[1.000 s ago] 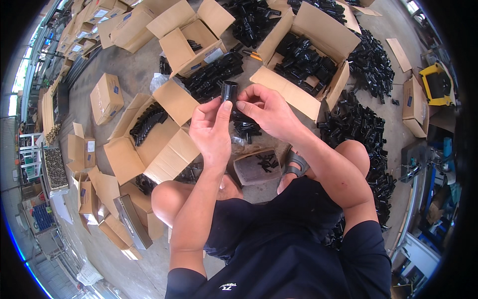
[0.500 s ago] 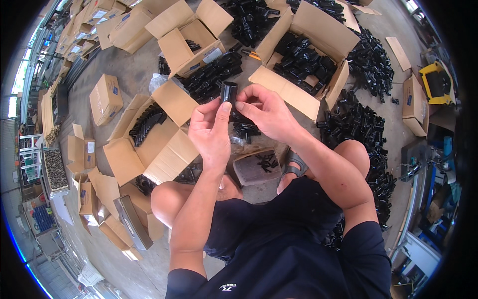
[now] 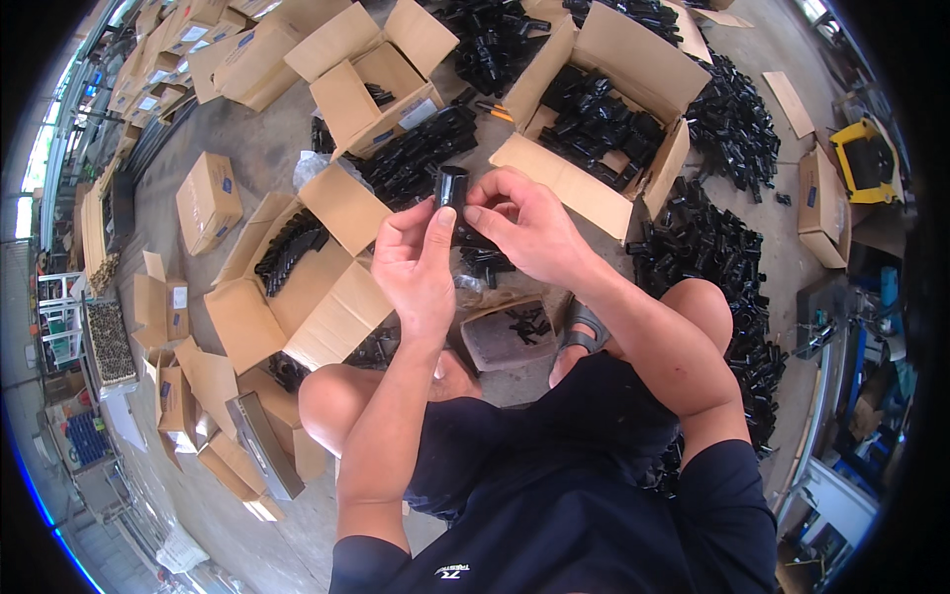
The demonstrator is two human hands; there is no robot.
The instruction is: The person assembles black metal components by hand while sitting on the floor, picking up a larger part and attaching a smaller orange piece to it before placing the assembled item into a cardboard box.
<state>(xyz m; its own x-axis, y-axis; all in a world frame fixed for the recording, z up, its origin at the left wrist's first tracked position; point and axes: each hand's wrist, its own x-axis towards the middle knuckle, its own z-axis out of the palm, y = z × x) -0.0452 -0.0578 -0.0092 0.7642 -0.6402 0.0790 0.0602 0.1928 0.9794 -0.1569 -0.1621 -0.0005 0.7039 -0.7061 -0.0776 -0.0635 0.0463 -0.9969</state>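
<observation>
Upright in my left hand is a glossy black tube-shaped part, gripped between thumb and fingers with its round end up. My right hand is closed beside the tube, thumb and forefinger pinched against its right side; whatever they hold is hidden. Both hands are raised in front of my knees. Below them on the floor, between my feet, stands a greyish plastic bin with several small black pieces inside.
Open cardboard boxes holding black parts stand ahead and at the left. Heaps of black parts cover the floor at the right and ahead. A yellow-framed object lies far right. Closed cartons stand left.
The hands and the tube stay almost in place. The tube's top has tipped slightly, and the whole view has shifted a little.
</observation>
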